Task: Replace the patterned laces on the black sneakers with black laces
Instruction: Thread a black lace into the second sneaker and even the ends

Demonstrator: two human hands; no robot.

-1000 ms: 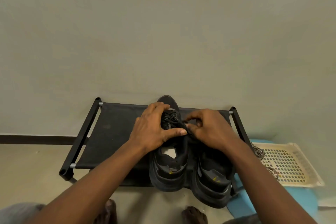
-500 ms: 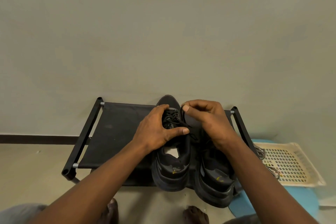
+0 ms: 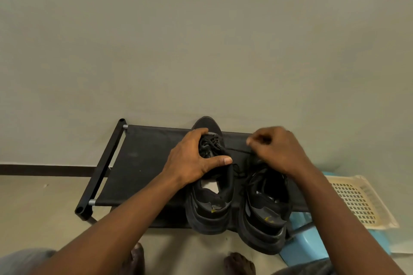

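Note:
Two black sneakers stand side by side on a low black fabric rack (image 3: pixel 143 163), toes toward the wall. My left hand (image 3: pixel 196 156) grips the left sneaker (image 3: pixel 210 203) over its laced front, thumb across the tongue. A black lace (image 3: pixel 239 150) runs taut from that sneaker's eyelets to my right hand (image 3: pixel 274 149), which pinches its end above the right sneaker (image 3: pixel 263 219). Loose black lace lies across the right sneaker's opening. The patterned laces are hidden behind my right arm.
A cream perforated plastic tray (image 3: pixel 357 201) sits at the right on a light blue stool (image 3: pixel 306 243). The grey wall rises just behind the rack. My bare toes (image 3: pixel 239 261) show on the beige floor below the sneakers.
My right hand has drawn the black lace out to the right and away from the left sneaker, stretching it taut. My left hand has stayed on the left sneaker.

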